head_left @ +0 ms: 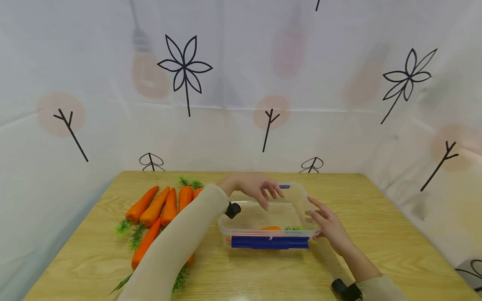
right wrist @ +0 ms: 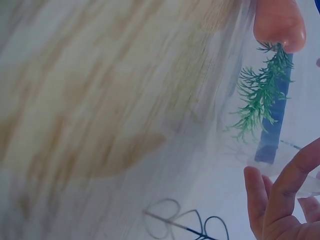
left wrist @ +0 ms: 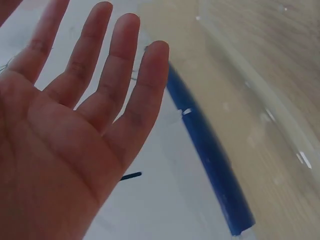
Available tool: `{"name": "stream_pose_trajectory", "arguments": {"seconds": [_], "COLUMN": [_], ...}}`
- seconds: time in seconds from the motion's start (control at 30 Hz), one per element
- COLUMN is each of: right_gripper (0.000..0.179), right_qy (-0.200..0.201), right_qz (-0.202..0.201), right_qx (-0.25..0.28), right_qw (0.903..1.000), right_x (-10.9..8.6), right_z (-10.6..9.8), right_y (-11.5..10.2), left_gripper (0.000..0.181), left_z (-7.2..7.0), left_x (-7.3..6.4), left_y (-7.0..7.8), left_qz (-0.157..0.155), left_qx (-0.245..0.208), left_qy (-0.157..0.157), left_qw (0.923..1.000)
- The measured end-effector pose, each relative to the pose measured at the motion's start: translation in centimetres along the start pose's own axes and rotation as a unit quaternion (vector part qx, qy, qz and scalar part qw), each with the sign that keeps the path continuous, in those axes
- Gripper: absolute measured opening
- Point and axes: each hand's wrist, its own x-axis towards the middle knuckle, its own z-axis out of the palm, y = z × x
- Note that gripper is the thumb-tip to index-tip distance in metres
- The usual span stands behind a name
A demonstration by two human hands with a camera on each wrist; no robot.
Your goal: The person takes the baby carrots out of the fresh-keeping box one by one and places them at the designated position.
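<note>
A clear plastic food container [head_left: 241, 232] with blue latches stands in the middle of the table. Through its front wall a carrot [head_left: 271, 228] with green leaves shows inside; the right wrist view shows its blunt end [right wrist: 280, 30] and leaves. Above the container, my left hand [head_left: 256, 188] hangs with loosely bent fingers and holds nothing. In the left wrist view its palm faces the camera, fingers apart, beside a blue latch [left wrist: 210, 155]. My right hand [head_left: 331, 230] grips the container's right side, with fingers at the rim and thumb lower down.
Several orange carrots [head_left: 141, 205] with green leaves lie on the left of the wooden table [head_left: 263, 271], partly hidden by my left sleeve [head_left: 188, 238]. A patterned white cloth [head_left: 233, 138] hangs behind the table. Black cables [head_left: 472, 267] show at the far right.
</note>
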Motion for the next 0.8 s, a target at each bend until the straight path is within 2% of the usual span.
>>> {"name": "stream_pose_trajectory", "arguments": {"seconds": [0.13,0.2,0.33,0.43,0.57,0.8], "right_gripper": [0.053,0.053,0.053,0.053,0.053,0.052], "right_qy": [0.003,0.002,0.0,-0.001,-0.003,-0.002], "right_qz": [0.0,-0.003,-0.002,0.0,-0.003,-0.007], "right_qx": [-0.001,-0.002,-0.003,-0.002,0.004,0.003], "right_qw": [1.0,1.0,1.0,1.0,1.0,1.0], "right_x": [0.0,0.0,0.0,0.0,0.0,0.0], "right_z": [0.1,0.1,0.1,0.1,0.2,0.2], "right_y": [0.0,0.0,0.0,0.0,-0.1,0.1], "left_gripper": [0.052,0.052,0.054,0.054,0.055,0.05], "left_z": [0.8,1.4,2.8,3.7,4.5,4.7], "left_x": [1.4,2.0,2.8,3.2,3.4,3.6], "left_y": [-0.5,-0.7,-1.1,-1.4,-1.7,-1.9], "left_qz": [-0.026,-0.057,-0.126,-0.16,-0.184,-0.19], "left_qx": [0.008,0.009,0.006,0.003,-0.014,-0.033], "left_qy": [-0.05,-0.082,-0.142,-0.167,-0.181,-0.178], "left_qw": [0.9984,0.995,0.9818,0.9729,0.9661,0.9649]}}
